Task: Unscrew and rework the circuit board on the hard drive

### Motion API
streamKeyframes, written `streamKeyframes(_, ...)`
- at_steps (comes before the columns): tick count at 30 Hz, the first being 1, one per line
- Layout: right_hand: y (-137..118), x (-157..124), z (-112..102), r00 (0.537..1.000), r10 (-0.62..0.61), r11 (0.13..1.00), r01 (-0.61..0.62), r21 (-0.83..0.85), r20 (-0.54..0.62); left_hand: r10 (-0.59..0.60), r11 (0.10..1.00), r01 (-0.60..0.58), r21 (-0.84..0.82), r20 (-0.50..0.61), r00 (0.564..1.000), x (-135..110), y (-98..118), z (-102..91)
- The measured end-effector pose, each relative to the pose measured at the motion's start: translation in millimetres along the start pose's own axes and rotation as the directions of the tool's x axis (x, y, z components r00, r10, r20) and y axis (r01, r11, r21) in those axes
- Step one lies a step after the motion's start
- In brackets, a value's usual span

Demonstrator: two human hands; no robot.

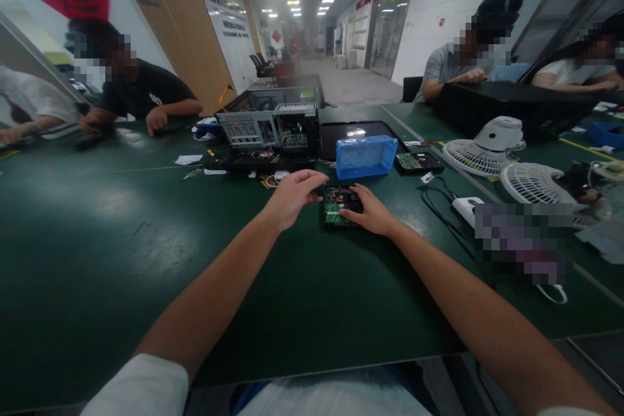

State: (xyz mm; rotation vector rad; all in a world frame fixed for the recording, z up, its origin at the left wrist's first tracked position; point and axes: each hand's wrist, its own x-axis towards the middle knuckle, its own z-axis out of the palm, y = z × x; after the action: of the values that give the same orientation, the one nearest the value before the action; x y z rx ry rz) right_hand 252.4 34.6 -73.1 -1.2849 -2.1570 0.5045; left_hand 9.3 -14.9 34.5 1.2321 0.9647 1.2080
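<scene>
Green table (121, 260): two black units (336, 204) (420, 162), one blue tray (365, 159). Right hand (373, 212) grips nearer unit; left hand (295, 198) beside it, grip unclear

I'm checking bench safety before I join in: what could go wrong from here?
The right hand touches the black device by its exposed green circuit board; bare skin might smudge or damage it.
The left hand is raised beside the device; if its fingertips hold something small, which I cannot tell, it could drop.
The blue bin sits just beyond, so a hand might knock it.
</scene>
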Motion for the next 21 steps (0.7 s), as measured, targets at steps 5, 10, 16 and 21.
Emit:
streamKeyframes(5,2.8,1.2,2.4,1.0,-0.014,1.0,0.014,-0.006,-0.01,-0.016,1.0,0.015,0.009,0.139,0.99,-1.1,-1.7,-0.1)
streamKeyframes(10,2.7,0.5,2.9,1.0,-0.016,1.0,0.016,-0.001,-0.017,-0.072,0.993,0.094,-0.071,0.258,0.963,-4.2,-2.9,1.0)
streamKeyframes(16,2.9,0.7,3.1,0.999,-0.031,1.0,0.031,-0.005,-0.015,-0.094,0.979,0.131,-0.156,0.227,0.969,-4.1,-1.8,2.5)
streamKeyframes(21,3.9,1.0,2.6,0.999,-0.035,0.999,0.035,0.008,-0.011,-0.116,0.97,0.147,-0.196,0.157,0.981,0.2,-4.7,0.2)
